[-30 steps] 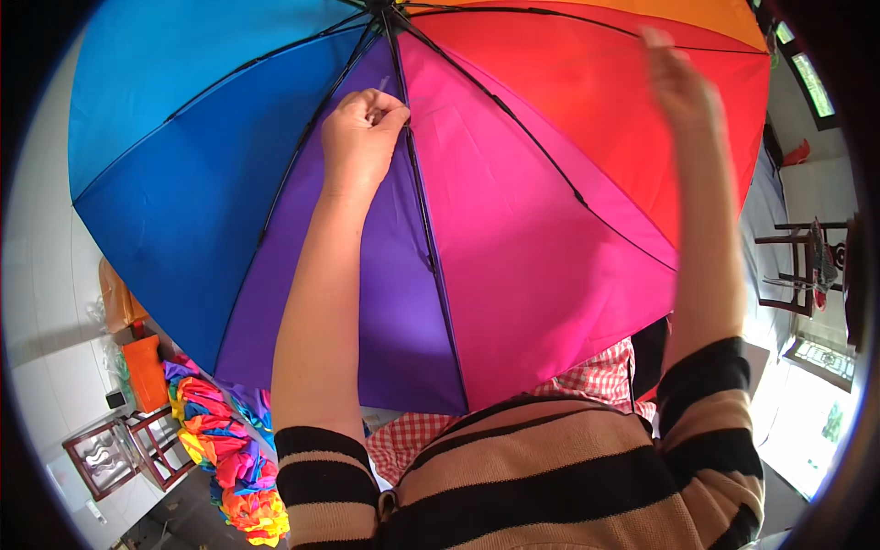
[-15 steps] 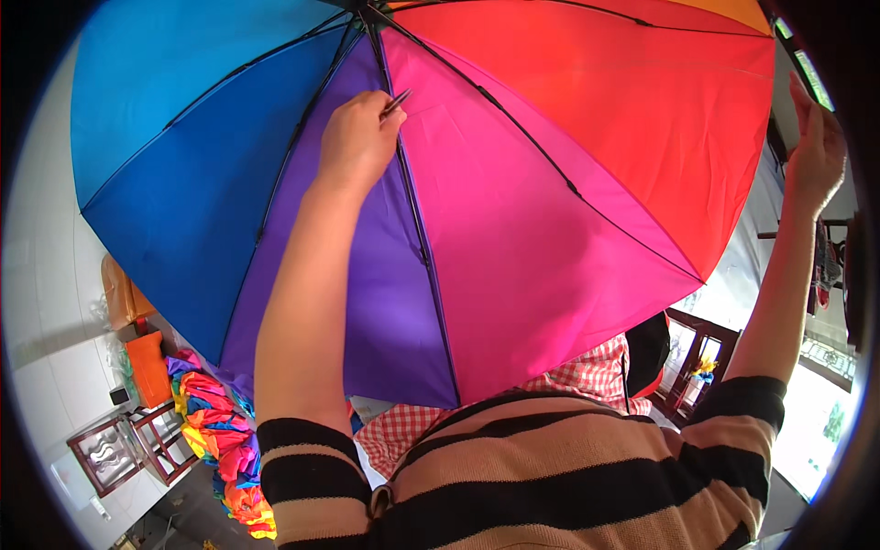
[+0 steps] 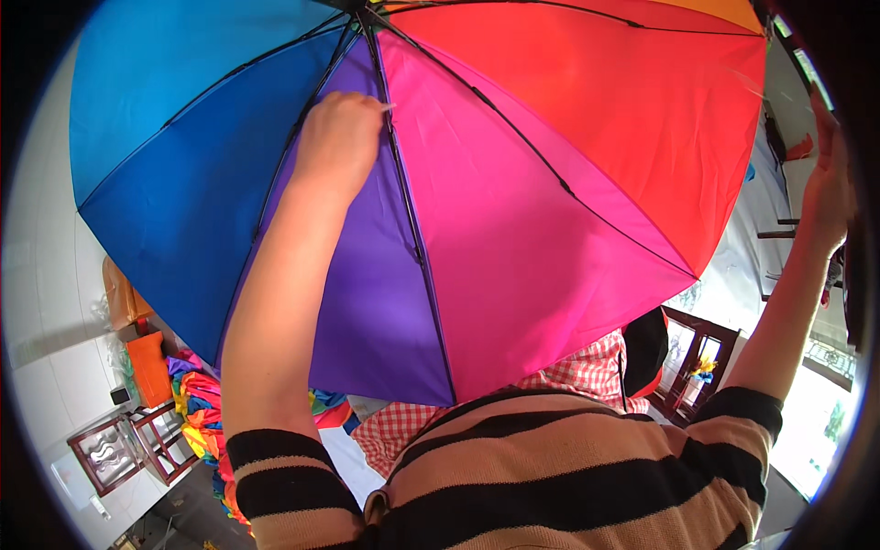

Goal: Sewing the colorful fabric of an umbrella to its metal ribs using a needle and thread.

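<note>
A rainbow umbrella point(image 3: 513, 211) is spread open before me, its inner side with black ribs facing me. My left hand point(image 3: 341, 142) is raised against the purple panel point(image 3: 376, 302), between two ribs near the hub point(image 3: 359, 9). Its fingers are closed, and a small thin pointed tool point(image 3: 386, 107) sticks out past them toward the rib at the purple and pink seam. The tool's kind is unclear. My right hand point(image 3: 830, 188) is up at the far right, beyond the red panel point(image 3: 605, 101), apart from the canopy. Its fingers stretch upward, partly lost in the dark rim.
Bunched rainbow fabric point(image 3: 203, 408) lies at lower left, near an orange bag point(image 3: 148, 368) and a dark wooden chair frame point(image 3: 105, 454). Red checked cloth point(image 3: 399, 426) lies below the canopy. At right are a wooden frame point(image 3: 694, 362) and a bright window point(image 3: 825, 422).
My left hand has shifted left, off the purple and pink seam, with the tool now showing less. My right hand has moved outward to the right. The umbrella has moved slightly left.
</note>
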Action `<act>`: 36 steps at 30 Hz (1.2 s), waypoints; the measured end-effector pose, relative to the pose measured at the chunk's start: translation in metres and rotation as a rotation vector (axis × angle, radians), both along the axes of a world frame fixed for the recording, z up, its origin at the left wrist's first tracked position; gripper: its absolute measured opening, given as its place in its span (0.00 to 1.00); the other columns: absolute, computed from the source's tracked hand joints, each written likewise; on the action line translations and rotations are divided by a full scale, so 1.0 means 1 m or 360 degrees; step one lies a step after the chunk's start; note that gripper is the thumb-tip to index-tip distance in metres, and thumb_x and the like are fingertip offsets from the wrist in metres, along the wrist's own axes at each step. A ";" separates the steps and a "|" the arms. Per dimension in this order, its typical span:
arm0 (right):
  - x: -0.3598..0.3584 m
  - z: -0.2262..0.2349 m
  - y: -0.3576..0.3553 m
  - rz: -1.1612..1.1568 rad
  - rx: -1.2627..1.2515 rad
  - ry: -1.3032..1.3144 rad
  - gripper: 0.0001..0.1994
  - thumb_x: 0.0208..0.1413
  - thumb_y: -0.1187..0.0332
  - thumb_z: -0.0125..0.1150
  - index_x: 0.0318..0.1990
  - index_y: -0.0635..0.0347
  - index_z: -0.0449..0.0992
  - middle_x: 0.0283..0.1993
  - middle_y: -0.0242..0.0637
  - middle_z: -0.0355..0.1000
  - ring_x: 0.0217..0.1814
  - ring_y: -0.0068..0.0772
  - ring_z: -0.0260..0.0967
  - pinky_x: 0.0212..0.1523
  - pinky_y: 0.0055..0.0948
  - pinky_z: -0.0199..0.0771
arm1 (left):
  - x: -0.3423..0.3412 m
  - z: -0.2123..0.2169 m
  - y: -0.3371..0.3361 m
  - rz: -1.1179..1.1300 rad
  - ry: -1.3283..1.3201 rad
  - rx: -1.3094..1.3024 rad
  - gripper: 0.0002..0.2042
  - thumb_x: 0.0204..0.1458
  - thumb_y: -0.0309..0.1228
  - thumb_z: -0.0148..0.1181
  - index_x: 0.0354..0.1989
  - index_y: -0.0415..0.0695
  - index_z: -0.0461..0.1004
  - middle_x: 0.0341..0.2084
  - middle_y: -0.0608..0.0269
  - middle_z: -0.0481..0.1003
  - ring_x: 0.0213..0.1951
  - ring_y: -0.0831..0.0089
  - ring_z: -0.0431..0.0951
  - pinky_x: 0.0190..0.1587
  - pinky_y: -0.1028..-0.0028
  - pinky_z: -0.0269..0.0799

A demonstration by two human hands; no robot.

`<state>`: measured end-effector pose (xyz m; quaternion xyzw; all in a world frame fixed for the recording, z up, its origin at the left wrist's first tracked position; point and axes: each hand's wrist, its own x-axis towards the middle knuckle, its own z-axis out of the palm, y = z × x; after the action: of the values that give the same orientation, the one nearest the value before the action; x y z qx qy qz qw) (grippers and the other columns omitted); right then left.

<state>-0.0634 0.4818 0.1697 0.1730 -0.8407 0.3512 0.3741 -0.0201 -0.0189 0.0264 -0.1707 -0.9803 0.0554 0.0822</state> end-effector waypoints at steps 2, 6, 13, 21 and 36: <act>0.016 -0.016 -0.025 0.0132 -0.0351 -0.0143 0.09 0.63 0.70 0.51 0.41 0.63 0.76 0.42 0.38 0.77 0.47 0.28 0.76 0.52 0.25 0.73 | 0.018 -0.008 -0.005 0.0243 0.0218 0.0588 0.09 0.53 0.31 0.58 0.37 0.39 0.73 0.29 0.51 0.78 0.37 0.50 0.77 0.40 0.57 0.72; 0.075 -0.097 -0.132 0.0563 -0.0860 -0.0875 0.03 0.61 0.74 0.53 0.36 0.62 0.69 0.33 0.37 0.74 0.42 0.34 0.77 0.46 0.31 0.77 | 0.095 -0.043 0.022 0.0900 -0.0349 0.1051 0.18 0.49 0.42 0.63 0.38 0.39 0.69 0.28 0.45 0.78 0.34 0.46 0.78 0.37 0.53 0.73; 0.159 -0.205 -0.227 0.1054 -0.0384 -0.1603 0.03 0.53 0.80 0.60 0.32 0.65 0.72 0.28 0.30 0.72 0.33 0.15 0.68 0.33 0.18 0.69 | 0.132 -0.084 0.080 0.1052 -0.0555 0.0700 0.19 0.51 0.41 0.61 0.37 0.36 0.67 0.25 0.41 0.76 0.32 0.43 0.78 0.36 0.50 0.74; 0.166 -0.236 -0.241 0.1084 -0.0211 -0.1224 0.04 0.48 0.80 0.61 0.31 0.64 0.72 0.25 0.34 0.69 0.26 0.26 0.68 0.29 0.26 0.69 | 0.147 -0.084 0.058 0.1184 -0.0667 0.2092 0.10 0.53 0.30 0.60 0.35 0.35 0.70 0.23 0.53 0.77 0.23 0.69 0.78 0.20 0.73 0.69; 0.129 -0.224 -0.290 0.0739 0.0316 -0.0940 0.04 0.46 0.76 0.58 0.30 0.60 0.72 0.29 0.40 0.71 0.31 0.44 0.72 0.31 0.38 0.73 | 0.170 -0.065 0.045 0.1216 -0.1023 0.3205 0.09 0.56 0.28 0.57 0.41 0.36 0.73 0.27 0.57 0.77 0.14 0.86 0.60 0.15 0.85 0.49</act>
<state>0.0651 0.1920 -0.0540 0.2854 -0.8806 0.3782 0.0080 0.1499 0.0259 -0.0386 0.2788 -0.5419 -0.7870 -0.0963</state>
